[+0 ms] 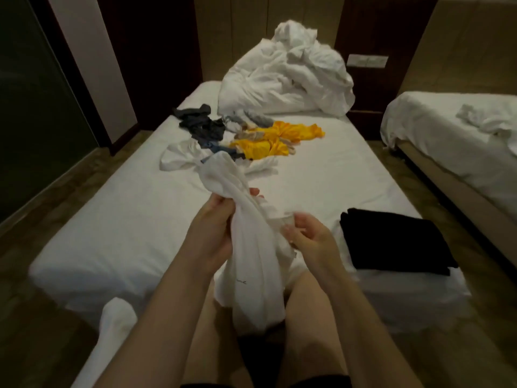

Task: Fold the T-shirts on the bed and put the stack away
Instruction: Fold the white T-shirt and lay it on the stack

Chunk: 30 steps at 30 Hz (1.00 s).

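White T-shirt (246, 233) bunched lengthwise, pointing away, both hands gripping

The person is wearing black shorts (316, 382), and only their hems are showing, as a dark strip along the bottom edge of the view. Above the hems the left thigh (207, 345) and right thigh (313, 331) are showing bare up to the knees. The left forearm (167, 303) and right forearm (363, 303) are running bare from the lower edge to the wrists. The left grip (215, 219) and right grip (310, 236) are bare too, the right one looking blurred. At the lower left a white sock (117, 320) is covering what is looking like a foot, its ribbed cloth running on toward the bottom edge.
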Motion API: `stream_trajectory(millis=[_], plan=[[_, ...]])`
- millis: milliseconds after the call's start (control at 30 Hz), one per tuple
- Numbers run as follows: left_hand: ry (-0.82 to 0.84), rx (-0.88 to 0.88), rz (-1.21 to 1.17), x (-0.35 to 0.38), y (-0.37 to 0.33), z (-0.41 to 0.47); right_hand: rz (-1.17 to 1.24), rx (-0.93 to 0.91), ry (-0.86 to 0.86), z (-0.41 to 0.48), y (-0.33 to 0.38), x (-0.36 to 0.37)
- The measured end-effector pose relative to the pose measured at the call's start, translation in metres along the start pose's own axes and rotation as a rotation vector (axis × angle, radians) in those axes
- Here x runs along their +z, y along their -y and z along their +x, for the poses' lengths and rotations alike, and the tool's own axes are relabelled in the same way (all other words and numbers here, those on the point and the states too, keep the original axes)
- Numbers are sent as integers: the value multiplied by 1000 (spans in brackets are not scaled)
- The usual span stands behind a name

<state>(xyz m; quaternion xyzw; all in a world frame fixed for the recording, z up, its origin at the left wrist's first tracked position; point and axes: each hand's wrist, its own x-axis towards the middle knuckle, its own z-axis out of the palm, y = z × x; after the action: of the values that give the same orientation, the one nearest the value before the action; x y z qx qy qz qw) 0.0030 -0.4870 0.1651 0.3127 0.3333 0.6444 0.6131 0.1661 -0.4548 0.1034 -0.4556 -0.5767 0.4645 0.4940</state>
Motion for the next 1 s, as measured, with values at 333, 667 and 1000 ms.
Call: stream_trajectory(millis=[333, 667, 1000], plan=[[-11, -14, 54, 0, 13, 9, -162, -35, 232, -7, 32, 21], [-59, 19, 45, -9, 15, 8, -49, 72, 156, -7, 32, 10], [-111, 113, 178, -14, 15, 10, -260, -113, -53, 9, 39, -24]])
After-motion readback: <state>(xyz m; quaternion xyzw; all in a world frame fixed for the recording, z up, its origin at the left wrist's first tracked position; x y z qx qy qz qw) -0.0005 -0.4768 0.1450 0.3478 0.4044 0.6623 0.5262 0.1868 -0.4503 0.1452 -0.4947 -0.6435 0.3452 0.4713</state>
